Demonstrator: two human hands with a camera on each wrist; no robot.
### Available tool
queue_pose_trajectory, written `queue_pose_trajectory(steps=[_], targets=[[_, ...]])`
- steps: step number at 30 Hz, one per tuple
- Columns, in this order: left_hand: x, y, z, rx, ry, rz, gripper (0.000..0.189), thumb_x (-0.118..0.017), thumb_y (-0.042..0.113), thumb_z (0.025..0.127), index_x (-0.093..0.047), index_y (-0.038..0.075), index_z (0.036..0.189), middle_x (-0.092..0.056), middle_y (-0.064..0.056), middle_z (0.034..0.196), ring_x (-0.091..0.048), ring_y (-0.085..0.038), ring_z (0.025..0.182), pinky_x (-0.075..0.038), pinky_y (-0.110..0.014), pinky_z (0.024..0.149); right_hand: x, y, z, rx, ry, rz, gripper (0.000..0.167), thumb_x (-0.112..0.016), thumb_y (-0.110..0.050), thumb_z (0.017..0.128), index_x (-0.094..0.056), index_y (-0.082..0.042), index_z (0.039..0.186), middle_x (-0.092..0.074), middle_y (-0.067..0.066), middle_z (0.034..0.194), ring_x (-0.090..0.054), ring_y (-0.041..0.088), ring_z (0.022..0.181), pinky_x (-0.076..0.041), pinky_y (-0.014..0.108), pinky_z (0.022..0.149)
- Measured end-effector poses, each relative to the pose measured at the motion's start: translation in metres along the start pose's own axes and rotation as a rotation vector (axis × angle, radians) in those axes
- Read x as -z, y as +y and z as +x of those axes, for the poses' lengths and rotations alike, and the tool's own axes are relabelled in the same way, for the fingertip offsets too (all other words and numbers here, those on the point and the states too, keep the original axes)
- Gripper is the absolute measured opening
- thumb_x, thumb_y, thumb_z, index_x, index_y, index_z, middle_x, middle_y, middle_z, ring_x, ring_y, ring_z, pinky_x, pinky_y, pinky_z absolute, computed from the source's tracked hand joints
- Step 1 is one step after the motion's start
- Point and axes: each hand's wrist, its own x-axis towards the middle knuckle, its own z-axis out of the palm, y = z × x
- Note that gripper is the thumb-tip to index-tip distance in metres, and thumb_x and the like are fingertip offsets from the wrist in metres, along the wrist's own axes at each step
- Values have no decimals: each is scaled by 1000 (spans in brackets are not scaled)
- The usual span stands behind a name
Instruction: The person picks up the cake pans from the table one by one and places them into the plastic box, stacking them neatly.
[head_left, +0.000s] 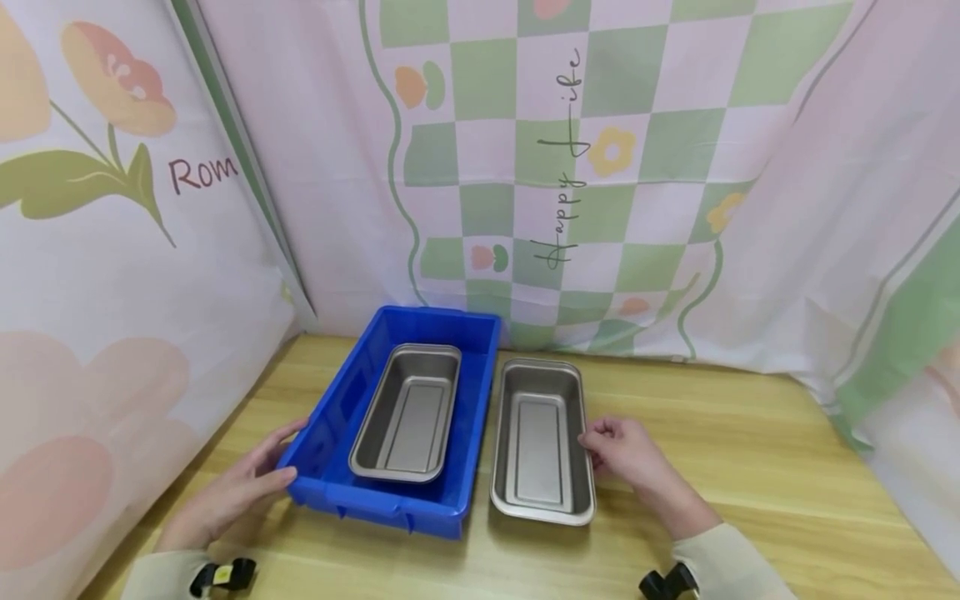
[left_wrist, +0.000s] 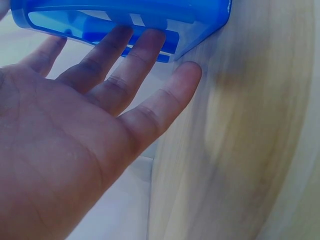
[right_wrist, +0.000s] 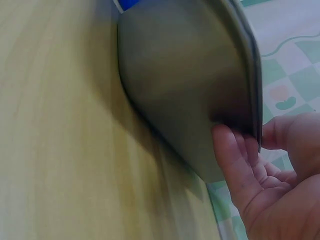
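Note:
A grey metal loaf pan (head_left: pixel 538 450) stands upright on the wooden table, right of a blue plastic bin (head_left: pixel 367 502). My right hand (head_left: pixel 630 454) pinches the pan's right rim; in the right wrist view the thumb is at the rim's inner side and the fingers (right_wrist: pixel 232 155) are against the outer wall. Inside the bin sits a second loaf pan (head_left: pixel 416 425) of the same kind. At the bin's front left corner is my left hand (head_left: pixel 240 487), its fingers stretched out along the bin's side. In the left wrist view those fingers (left_wrist: pixel 145 55) look straight, with the palm facing the camera.
The wooden table (head_left: pixel 750 467) extends right of the second pan and in front of the bin. A patterned cloth (head_left: pixel 555 192) hangs behind the table, and more printed cloth (head_left: pixel 112 333) borders its left side. Both wrists wear black straps.

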Motion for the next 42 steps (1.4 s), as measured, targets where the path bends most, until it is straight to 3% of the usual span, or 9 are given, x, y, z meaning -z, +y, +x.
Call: queue_pose_trajectory(steps=[26,35,42], targets=[[1,-4,1,-10,9,-15,64,-49,12,103,-16,13,157,-25,-37,150,-37,-46,131,-45,-36,94,10,-50,1,90,19,45,17,-57,-4,95,-56,13,98,-67,12,77,-66,22,62,-57,37,63],[7,-6,0,-31,27,3,63,-49,12,103,-18,15,157,-33,-33,148,-44,-38,128,-45,-33,94,-14,-78,13,110,24,83,19,-57,-4,94,-56,14,101,-66,12,78,-65,20,63,-57,36,64],[6,-10,2,-12,25,-8,63,-50,14,103,-20,21,157,-35,-28,149,-40,-40,131,-45,-32,95,-45,-90,21,114,-9,170,14,-58,-1,92,-56,12,96,-64,9,72,-63,19,58,-56,35,60]])
